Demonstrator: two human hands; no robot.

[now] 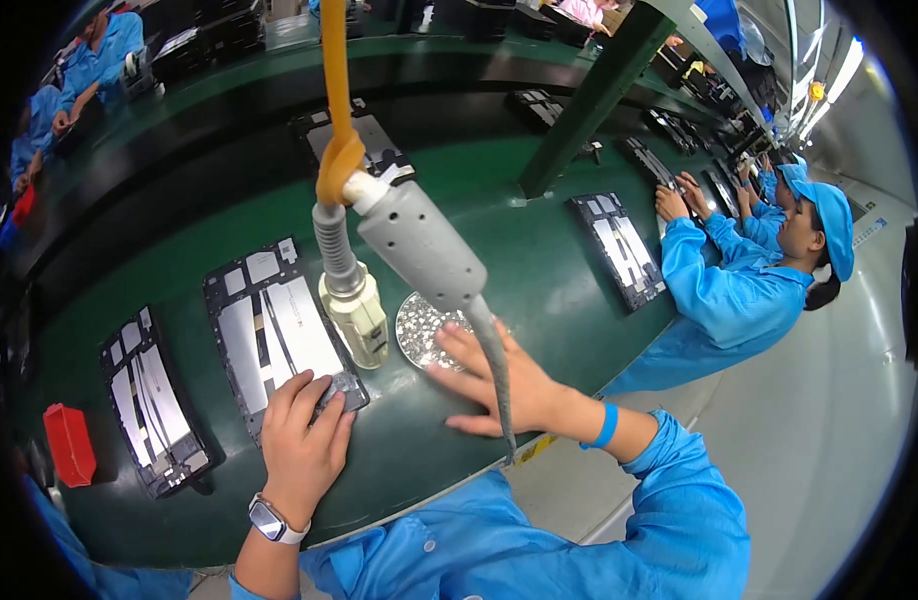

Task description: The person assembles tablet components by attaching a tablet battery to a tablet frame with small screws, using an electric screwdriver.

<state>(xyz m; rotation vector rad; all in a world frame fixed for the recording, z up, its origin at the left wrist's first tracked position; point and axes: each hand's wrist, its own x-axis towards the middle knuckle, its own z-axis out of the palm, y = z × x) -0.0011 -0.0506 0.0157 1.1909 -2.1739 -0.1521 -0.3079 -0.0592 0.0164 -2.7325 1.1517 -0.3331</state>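
Observation:
My left hand (pixel 304 440) lies on the near end of an opened tablet-like device (pixel 279 330), which has a black frame and silver-white panels inside. Its fingers are stretched out over the edge and hold nothing that I can see. My right hand (pixel 499 385) reaches over a round dish of small shiny metal parts (pixel 419 325), fingers spread and nothing visible between them. Between the hands hangs a cream-coloured electric tool (pixel 357 320), likely a screwdriver; its lower tip is hidden. A grey perforated block (pixel 424 245) with a cord hangs beside it, partly in front of the right hand.
Another opened device (pixel 154 400) and a red bin (pixel 69 445) are on the left. More devices lie at the back (pixel 364 140) and right (pixel 619 250). A green post (pixel 589 110) rises from the bench. A co-worker in blue (pixel 749 270) sits at the right.

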